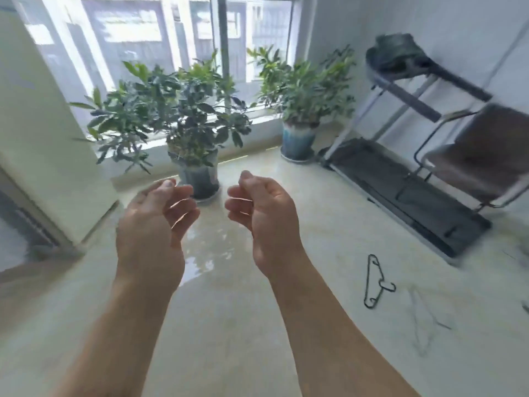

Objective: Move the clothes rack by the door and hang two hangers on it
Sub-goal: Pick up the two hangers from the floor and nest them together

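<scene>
Pale glossy floor (229, 325) ran wide and bare ahead of me to the bright window (171, 38). My left hand (151, 224) and right hand (263, 219) hung loosely curled, holding nothing. A dark wire hanger (373, 282) lay on the floor off to the right; a second, fainter one (423, 319) beside it, I think, though blurred. No rack in view. I judged those a trip risk, and the potted plant (197, 167) and black treadmill (400, 190) pinched the room's far side.

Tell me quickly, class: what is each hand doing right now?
Left hand: open, fingers loosely curled, holding nothing.
Right hand: open, fingers loosely curled, holding nothing.
</scene>
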